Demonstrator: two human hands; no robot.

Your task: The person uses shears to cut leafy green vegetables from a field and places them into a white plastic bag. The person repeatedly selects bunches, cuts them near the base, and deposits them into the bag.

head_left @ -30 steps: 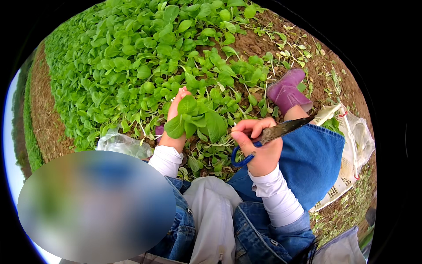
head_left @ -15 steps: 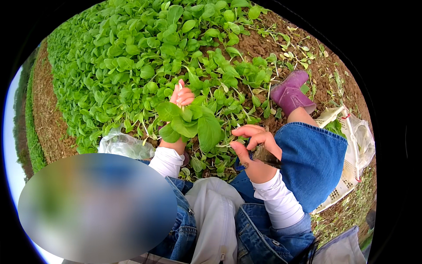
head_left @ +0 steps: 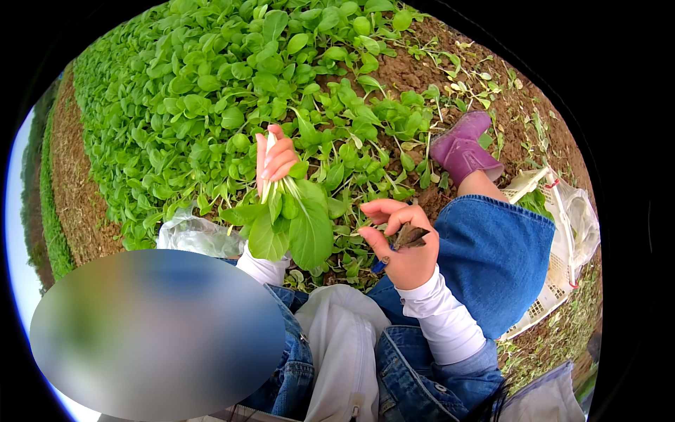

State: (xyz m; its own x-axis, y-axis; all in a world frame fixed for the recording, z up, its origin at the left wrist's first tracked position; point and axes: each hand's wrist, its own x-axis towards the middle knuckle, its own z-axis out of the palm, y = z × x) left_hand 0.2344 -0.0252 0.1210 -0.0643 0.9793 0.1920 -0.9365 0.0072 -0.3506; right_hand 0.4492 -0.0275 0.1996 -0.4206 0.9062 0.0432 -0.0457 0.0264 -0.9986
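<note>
My left hand [head_left: 283, 158] is closed round the pale stems of a leafy green plant [head_left: 311, 235], which looks like a young bok choy. Its broad leaves hang down toward me and cover my wrist, and the white stem end points up past my fingers. To the right, my right hand [head_left: 413, 264] has a small knife [head_left: 410, 237] tucked in its palm, with a short, muddy blade and a bit of blue handle by the thumb. The thumb and forefinger of that hand are apart, pointing at the leaves.
A dense bed of leafy greens [head_left: 190, 105] fills the far left. Brown soil [head_left: 429, 53] with scattered leaves lies at the far right. My purple boot [head_left: 464, 144] stands there, beside a white plastic crate [head_left: 520, 325]. A clear plastic bag [head_left: 200, 233] lies to the left.
My left hand has turned the plant and drawn it nearer, so the stems now face up and the leaves hang lower. My right hand has shifted slightly left, with the knife blade tipped differently.
</note>
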